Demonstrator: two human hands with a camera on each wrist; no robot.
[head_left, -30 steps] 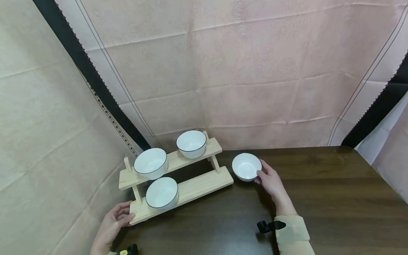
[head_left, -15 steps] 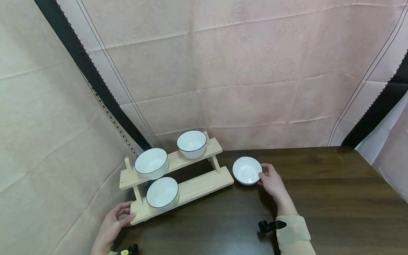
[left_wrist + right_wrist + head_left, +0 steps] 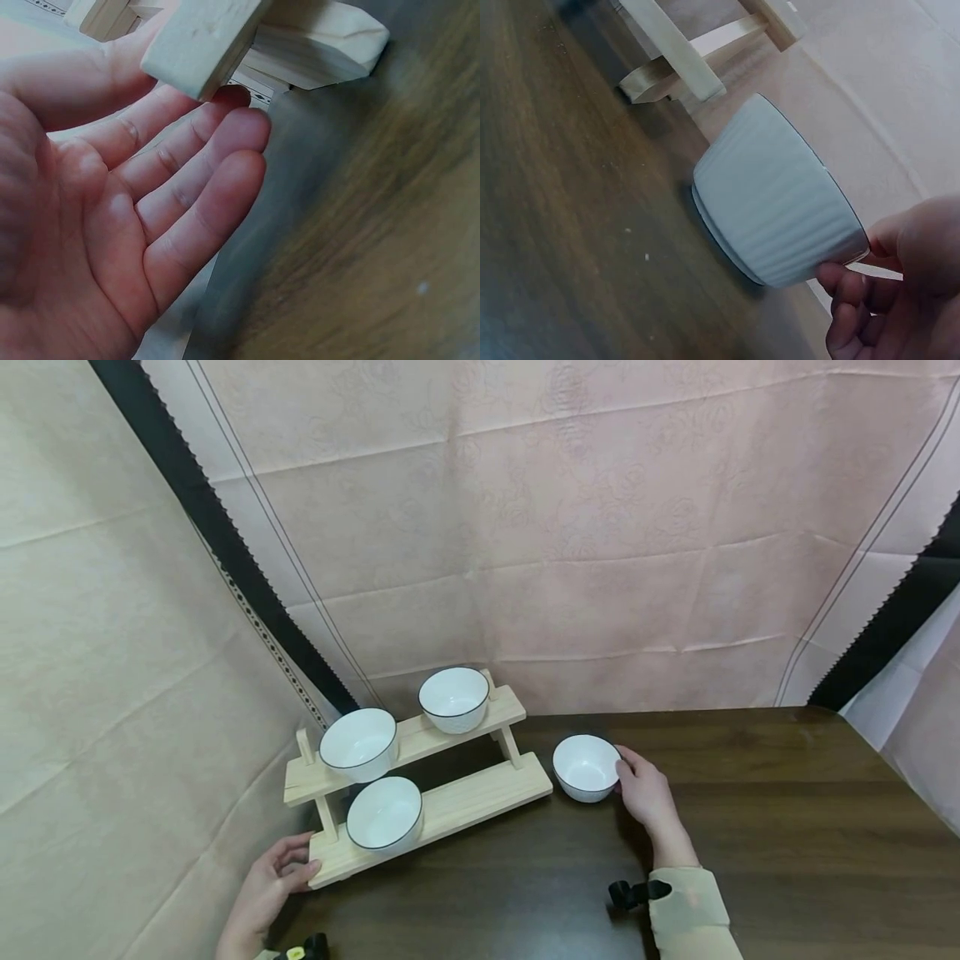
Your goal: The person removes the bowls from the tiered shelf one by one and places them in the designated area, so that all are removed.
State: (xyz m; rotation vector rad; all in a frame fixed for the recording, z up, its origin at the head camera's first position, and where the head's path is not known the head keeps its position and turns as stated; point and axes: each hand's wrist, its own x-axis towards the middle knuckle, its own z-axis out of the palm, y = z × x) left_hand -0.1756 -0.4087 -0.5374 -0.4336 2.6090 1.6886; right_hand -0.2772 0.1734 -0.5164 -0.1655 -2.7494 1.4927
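Note:
A white bowl (image 3: 587, 768) with a dark rim is upright over the table, right of the two-tier wooden rack (image 3: 480, 793). My right hand (image 3: 647, 789) pinches that bowl's rim between thumb and fingers; in the right wrist view the ribbed bowl (image 3: 772, 199) has its foot close to the tabletop. My left hand (image 3: 270, 881) holds the left end of the rack's lower shelf; the left wrist view shows the thumb at one face of the shelf end (image 3: 206, 45) and fingers (image 3: 217, 187) at the other.
Two similar bowls, a left one (image 3: 358, 745) and a right one (image 3: 453, 700), stand on the upper shelf. Another bowl (image 3: 385, 814) sits on the lower shelf's left part. Light cloth (image 3: 600, 568) hangs behind and left of the dark wooden table (image 3: 787, 827).
My right hand has brought the bowl a little toward me and slightly to the right. The left hand and the rack have kept their places.

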